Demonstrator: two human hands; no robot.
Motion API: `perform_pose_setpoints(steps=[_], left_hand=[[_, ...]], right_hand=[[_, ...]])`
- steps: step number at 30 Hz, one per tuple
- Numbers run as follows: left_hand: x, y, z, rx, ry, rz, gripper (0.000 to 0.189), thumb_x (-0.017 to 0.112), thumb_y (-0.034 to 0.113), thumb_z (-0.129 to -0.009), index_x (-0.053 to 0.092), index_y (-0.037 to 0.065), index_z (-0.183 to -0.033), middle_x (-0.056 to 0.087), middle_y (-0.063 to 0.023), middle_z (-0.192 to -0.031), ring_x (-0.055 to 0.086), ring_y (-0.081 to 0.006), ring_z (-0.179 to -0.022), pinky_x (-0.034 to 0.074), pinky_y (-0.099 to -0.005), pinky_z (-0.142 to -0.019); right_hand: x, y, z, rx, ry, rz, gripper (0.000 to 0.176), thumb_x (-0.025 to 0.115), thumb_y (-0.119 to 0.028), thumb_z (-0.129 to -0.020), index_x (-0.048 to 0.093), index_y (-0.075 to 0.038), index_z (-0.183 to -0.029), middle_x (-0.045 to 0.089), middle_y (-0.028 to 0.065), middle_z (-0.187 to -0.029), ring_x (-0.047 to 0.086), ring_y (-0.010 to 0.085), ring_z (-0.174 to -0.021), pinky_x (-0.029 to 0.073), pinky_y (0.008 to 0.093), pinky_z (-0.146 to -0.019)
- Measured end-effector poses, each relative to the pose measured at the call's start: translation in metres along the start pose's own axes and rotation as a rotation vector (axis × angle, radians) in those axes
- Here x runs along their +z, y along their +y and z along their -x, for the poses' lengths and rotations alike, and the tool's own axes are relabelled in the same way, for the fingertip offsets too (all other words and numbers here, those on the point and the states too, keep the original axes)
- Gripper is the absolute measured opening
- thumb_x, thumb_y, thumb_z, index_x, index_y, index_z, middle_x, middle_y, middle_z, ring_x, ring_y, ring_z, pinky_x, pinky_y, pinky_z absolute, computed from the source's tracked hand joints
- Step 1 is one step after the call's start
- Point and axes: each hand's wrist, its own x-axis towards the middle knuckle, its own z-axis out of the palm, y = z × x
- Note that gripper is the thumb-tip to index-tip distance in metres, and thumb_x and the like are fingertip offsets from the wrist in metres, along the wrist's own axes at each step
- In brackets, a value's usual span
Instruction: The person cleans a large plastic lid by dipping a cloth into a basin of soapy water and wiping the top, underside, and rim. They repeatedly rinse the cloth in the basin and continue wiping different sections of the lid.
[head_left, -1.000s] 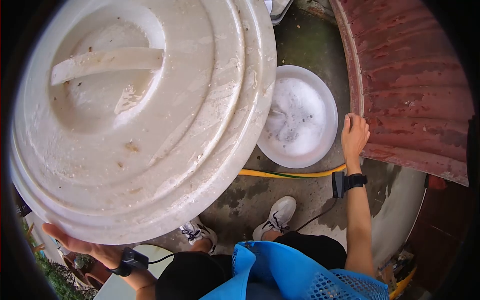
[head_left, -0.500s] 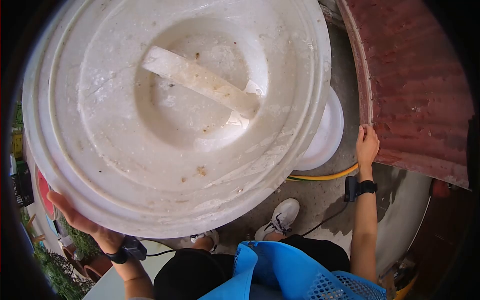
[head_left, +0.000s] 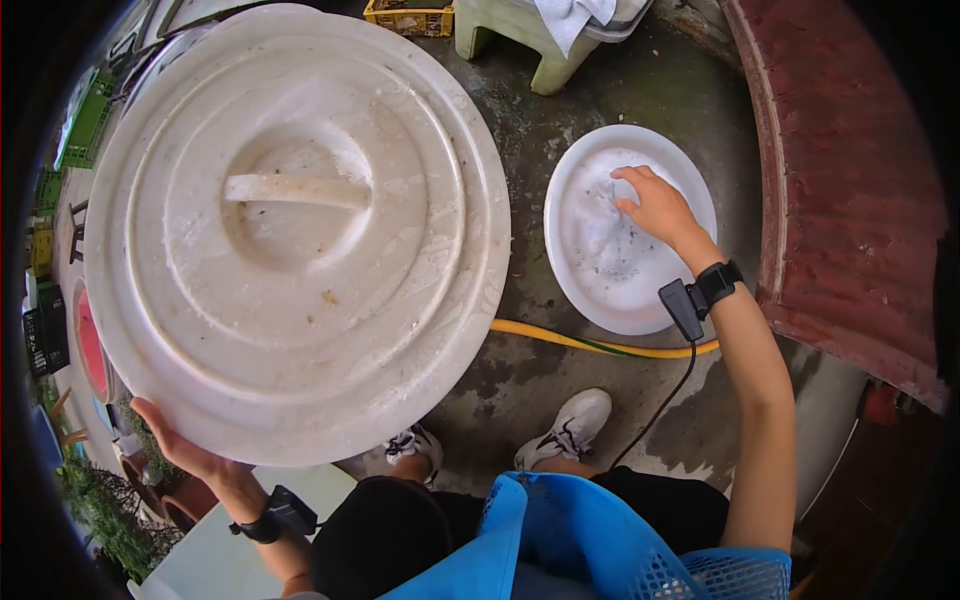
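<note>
A large round whitish plastic lid with a bar handle across its recessed centre fills the left half of the view, marked with brown specks and wet patches. My left hand grips its lower left rim, with part of the fingers hidden behind the edge. On the ground to the right sits a white basin with whitish, foamy-looking contents and dark specks. Over that basin reaches my right hand, thumb and forefinger apart, holding nothing visible.
A yellow hose runs between the basin and my shoes. Reddish-brown corrugated sheet borders the right side. At the top stand a pale green stool with a white cloth and a yellow crate. Plants are at lower left.
The lid has shifted left and away from my face, uncovering the basin and stool. My right hand has left the corrugated sheet's edge and moved over the basin; my left hand keeps the lid's rim.
</note>
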Motion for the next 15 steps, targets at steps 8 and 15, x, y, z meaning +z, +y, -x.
perform_pose_setpoints(steps=[8, 15], left_hand=[[-0.012, -0.049, -0.017, -0.060, 0.061, 0.025, 0.056, 0.044, 0.044, -0.096, 0.043, 0.002, -0.133, 0.051, -0.0112, -0.130, 0.051, -0.0259, -0.117, 0.038, -0.0391, -0.102], [-0.008, -0.071, -0.032, -0.184, -0.034, 0.067, 0.053, 0.044, 0.043, -0.097, 0.045, 0.003, -0.132, 0.055, -0.0090, -0.125, 0.055, -0.0223, -0.110, 0.042, -0.0353, -0.097]], right_hand=[[0.090, 0.007, -0.042, 0.392, 0.035, -0.041, 0.073, 0.072, -0.027, -0.073, 0.040, -0.010, -0.137, 0.034, 0.0236, -0.141, 0.051, 0.0349, -0.116, 0.045, 0.0423, -0.094], [0.107, 0.049, -0.005, 0.395, 0.099, -0.492, 0.080, 0.066, -0.044, -0.078, 0.037, -0.001, -0.138, 0.034, 0.0230, -0.142, 0.044, 0.0358, -0.123, 0.037, 0.0403, -0.101]])
